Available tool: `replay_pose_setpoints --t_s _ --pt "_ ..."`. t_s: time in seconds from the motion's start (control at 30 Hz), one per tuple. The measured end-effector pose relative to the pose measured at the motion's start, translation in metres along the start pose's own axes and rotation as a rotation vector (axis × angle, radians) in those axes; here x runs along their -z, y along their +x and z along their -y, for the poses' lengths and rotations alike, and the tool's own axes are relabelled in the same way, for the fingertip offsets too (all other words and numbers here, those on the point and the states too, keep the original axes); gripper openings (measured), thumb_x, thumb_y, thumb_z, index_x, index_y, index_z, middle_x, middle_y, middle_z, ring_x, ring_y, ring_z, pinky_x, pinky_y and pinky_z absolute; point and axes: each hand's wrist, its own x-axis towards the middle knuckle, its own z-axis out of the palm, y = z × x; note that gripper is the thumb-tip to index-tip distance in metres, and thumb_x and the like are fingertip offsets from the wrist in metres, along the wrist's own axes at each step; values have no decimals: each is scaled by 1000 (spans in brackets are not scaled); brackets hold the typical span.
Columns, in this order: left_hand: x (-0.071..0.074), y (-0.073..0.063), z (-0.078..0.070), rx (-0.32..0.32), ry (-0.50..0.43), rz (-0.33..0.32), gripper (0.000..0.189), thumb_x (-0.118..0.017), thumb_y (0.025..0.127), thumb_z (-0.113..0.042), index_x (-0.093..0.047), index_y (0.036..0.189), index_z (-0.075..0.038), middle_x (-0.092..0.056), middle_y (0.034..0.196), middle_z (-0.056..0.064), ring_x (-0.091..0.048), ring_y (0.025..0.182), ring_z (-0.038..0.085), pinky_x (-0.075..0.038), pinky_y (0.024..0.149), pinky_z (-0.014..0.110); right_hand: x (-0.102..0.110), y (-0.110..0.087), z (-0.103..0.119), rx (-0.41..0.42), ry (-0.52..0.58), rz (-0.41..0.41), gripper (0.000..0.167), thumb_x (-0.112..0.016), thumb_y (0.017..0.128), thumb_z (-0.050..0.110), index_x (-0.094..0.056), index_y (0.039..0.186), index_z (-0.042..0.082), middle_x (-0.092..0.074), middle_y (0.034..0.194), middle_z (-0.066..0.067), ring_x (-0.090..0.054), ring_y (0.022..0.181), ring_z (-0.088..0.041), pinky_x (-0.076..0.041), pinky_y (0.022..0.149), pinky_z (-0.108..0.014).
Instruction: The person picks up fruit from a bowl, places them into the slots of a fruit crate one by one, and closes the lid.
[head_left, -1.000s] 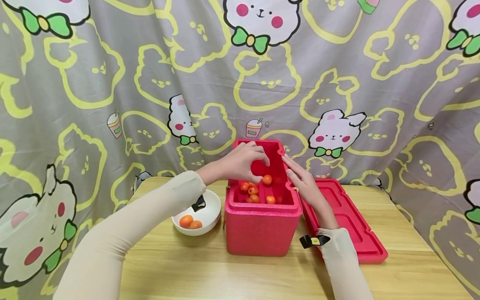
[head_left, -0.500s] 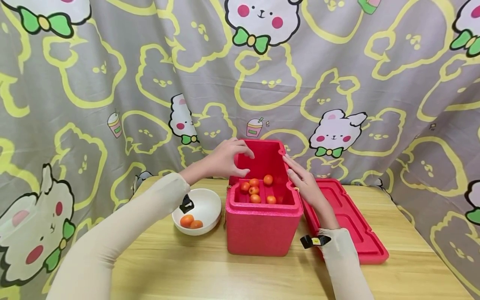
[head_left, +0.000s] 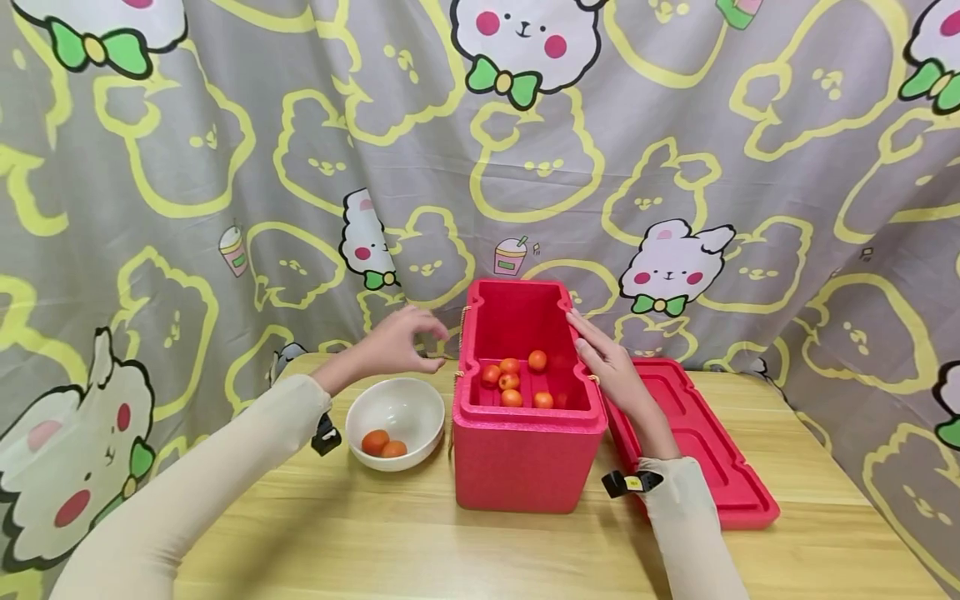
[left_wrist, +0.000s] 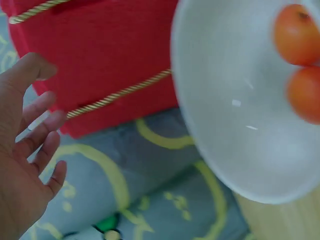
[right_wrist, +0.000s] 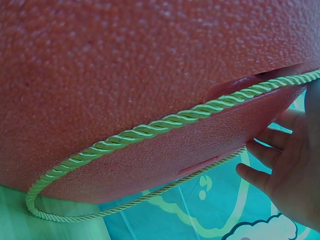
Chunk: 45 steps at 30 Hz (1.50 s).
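Observation:
My left hand [head_left: 396, 343] hovers between the white bowl [head_left: 427, 417] and the red foam box [head_left: 525, 471], its fingers loosely bent with nothing between them. In the left wrist view this hand [left_wrist: 22, 150] hangs beside the box's red side, apart from the bowl. Two smooth orange fruits [left_wrist: 295, 37], like small tomatoes, lie in the bowl. Several more orange-red fruits [head_left: 512, 398] sit on the floor of the lidless box. My right hand [head_left: 609, 362] rests along the box's right rim with its fingers fairly straight. Twisted gold cord [right_wrist: 165, 127] runs along the box's side near it.
A red lid [head_left: 720, 467] lies inner side up on the wooden table [head_left: 390, 542], right of the box. Behind the table hangs a grey curtain [head_left: 420, 167] with cartoon prints. Each wrist carries a small black camera [head_left: 326, 435].
My left hand has come out of the box and moved left towards the bowl; a fruit near its fingertips now lies in the box. My right hand has stayed on the rim.

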Motion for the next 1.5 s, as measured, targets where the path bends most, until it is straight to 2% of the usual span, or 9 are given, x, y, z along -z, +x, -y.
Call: replay_pose_setpoints --t_s 0.1,0.33,0.57,0.63,0.83,1.03,1.1,1.33,1.5 --pt "-7 -14 11 30 -4 81 29 -84 77 -24 -76 103 -15 -72 102 -1 -59 99 24 -46 88 40 0 -1 0 0 4 1 51 -50 106 20 -42 156 21 -34 166 -3 -30 155 -26 -34 104 -6" --pt "-26 -40 28 40 -13 266 30 -85 76 -23 -76 102 -11 -72 97 4 -56 94 18 -44 86 36 0 -2 0 -1 7 4 51 -50 106 19 -41 157 20 -33 166 -4 -29 155 -27 -35 102 -6" --pt "-32 -51 33 50 -49 429 35 -88 73 -20 -76 104 -8 -72 98 9 -59 93 25 -45 82 31 0 -2 -2 1 1 0 51 -50 106 20 -41 157 21 -33 166 -5 -30 155 -27 -36 101 -6" --pt "-33 -52 34 60 -59 468 37 -89 71 -19 -76 104 -8 -72 99 10 -60 95 28 -45 83 31 1 -2 -1 -1 -5 1 51 -50 106 21 -41 157 22 -33 166 -6 -30 154 -27 -38 104 -10" --pt "-35 -57 35 138 -66 571 39 -88 67 -17 -75 103 -10 -71 99 9 -60 97 26 -44 83 31 0 -1 -2 -5 -8 0 51 -49 106 21 -41 157 22 -34 166 -4 -30 155 -25 -38 116 -46" --pt "-35 -59 34 165 -92 585 39 -90 67 -16 -75 102 -10 -70 98 8 -59 92 22 -45 80 30 0 0 -1 8 -6 1 51 -50 106 20 -42 156 20 -34 166 -5 -31 154 -27 -37 107 -12" --pt "-35 -59 34 169 -84 587 39 -90 68 -17 -75 103 -10 -71 98 8 -59 93 23 -45 80 30 0 -1 -2 9 0 -3 51 -50 106 20 -42 156 21 -34 166 -4 -30 154 -27 -35 104 -8" --pt "-37 -60 34 162 -61 601 39 -91 69 -20 -74 103 -11 -71 96 6 -60 93 22 -45 81 29 0 -1 -1 11 -1 2 51 -49 106 19 -41 157 21 -33 166 -3 -30 155 -26 -38 115 -51" --pt "-42 -59 37 112 -68 560 35 -89 70 -21 -74 100 -8 -71 92 7 -61 87 22 -45 78 27 0 0 -1 16 6 0 51 -49 106 19 -41 157 20 -33 167 -4 -29 155 -26 -36 114 -58"
